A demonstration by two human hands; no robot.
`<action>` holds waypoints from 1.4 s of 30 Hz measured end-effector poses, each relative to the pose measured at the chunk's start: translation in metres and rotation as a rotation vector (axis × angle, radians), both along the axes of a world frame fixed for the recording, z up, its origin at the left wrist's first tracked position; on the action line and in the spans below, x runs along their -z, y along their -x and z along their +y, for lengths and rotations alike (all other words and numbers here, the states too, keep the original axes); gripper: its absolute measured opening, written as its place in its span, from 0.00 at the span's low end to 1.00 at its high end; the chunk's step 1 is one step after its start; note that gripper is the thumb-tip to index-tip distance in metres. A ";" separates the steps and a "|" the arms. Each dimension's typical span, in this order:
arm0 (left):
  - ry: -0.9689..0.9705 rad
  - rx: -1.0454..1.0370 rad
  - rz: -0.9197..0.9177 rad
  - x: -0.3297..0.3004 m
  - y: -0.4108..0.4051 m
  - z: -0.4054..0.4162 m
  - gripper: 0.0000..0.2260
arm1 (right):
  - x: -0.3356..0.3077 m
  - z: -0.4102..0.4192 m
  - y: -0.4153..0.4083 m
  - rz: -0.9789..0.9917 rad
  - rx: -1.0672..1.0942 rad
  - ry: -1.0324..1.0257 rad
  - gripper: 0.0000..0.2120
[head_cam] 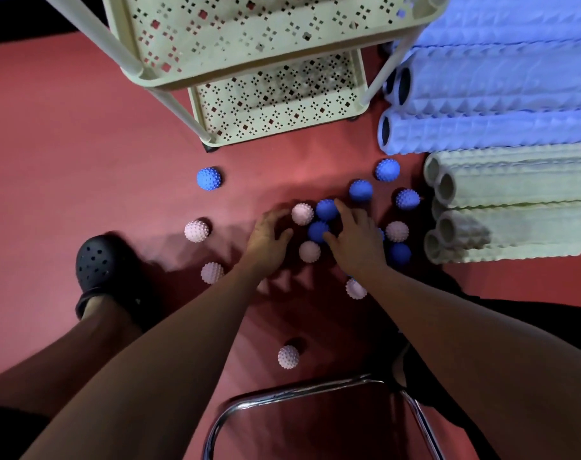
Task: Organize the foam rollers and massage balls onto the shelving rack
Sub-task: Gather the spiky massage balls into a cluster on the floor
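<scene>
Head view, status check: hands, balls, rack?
Left hand and right hand down among floor balls, grips unclear. Blue ball between them. Rack shelves bare. Rollers stacked beside rack.

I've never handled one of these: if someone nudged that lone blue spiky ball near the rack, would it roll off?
The blue spiky ball is round and sits free on the smooth red floor, so a push would probably roll it. Its short nubs may slow it a little and likely give fingers grip. It looks small, so probably light.
</scene>
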State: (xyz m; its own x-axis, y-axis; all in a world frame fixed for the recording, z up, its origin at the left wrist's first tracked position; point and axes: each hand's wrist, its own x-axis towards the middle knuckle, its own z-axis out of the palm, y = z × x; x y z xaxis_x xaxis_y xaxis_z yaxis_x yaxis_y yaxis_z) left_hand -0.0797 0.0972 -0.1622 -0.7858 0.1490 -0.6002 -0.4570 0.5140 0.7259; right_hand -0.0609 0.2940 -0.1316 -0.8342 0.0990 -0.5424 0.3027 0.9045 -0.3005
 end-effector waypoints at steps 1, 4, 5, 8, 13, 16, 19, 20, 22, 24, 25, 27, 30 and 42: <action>0.066 -0.006 0.057 -0.007 -0.006 -0.009 0.19 | -0.005 -0.003 -0.007 0.049 -0.019 0.018 0.33; 0.352 -0.055 0.249 -0.026 -0.022 -0.044 0.18 | -0.018 -0.019 -0.021 0.124 -0.046 0.109 0.29; 0.438 -0.082 0.277 -0.027 -0.028 -0.057 0.21 | -0.021 -0.026 -0.025 0.126 -0.055 0.137 0.28; 0.648 -0.342 0.109 -0.023 -0.032 -0.086 0.33 | -0.027 -0.053 -0.031 0.108 -0.030 0.197 0.26; 0.609 -0.512 -0.345 -0.007 -0.028 -0.097 0.45 | -0.032 -0.097 -0.040 0.084 -0.053 0.217 0.28; 0.515 -0.516 -0.321 0.004 -0.030 -0.089 0.49 | -0.029 -0.106 -0.040 0.062 -0.073 0.216 0.29; 0.532 -0.476 -0.270 0.011 -0.026 -0.085 0.45 | -0.024 -0.104 -0.034 0.025 -0.089 0.197 0.25; 0.539 -0.447 -0.251 0.014 -0.024 -0.088 0.42 | -0.022 -0.102 -0.031 0.013 -0.090 0.198 0.25; 0.588 -0.299 -0.226 0.026 -0.022 -0.101 0.34 | -0.021 -0.098 -0.028 0.000 -0.099 0.208 0.24; 0.635 -0.161 -0.234 0.034 -0.019 -0.114 0.28 | -0.021 -0.094 -0.024 -0.012 -0.099 0.228 0.24; 0.624 -0.155 -0.234 0.036 -0.019 -0.116 0.26 | -0.021 -0.092 -0.023 -0.021 -0.092 0.236 0.24; 0.543 -0.213 -0.187 0.029 -0.021 -0.114 0.23 | -0.022 -0.090 -0.019 -0.042 -0.084 0.243 0.24; 0.288 -0.333 -0.159 0.016 -0.024 -0.106 0.15 | -0.024 -0.089 -0.015 -0.065 -0.054 0.262 0.23; 0.122 -0.202 -0.390 0.012 -0.005 0.008 0.36 | -0.042 -0.034 -0.033 -0.113 0.073 0.208 0.17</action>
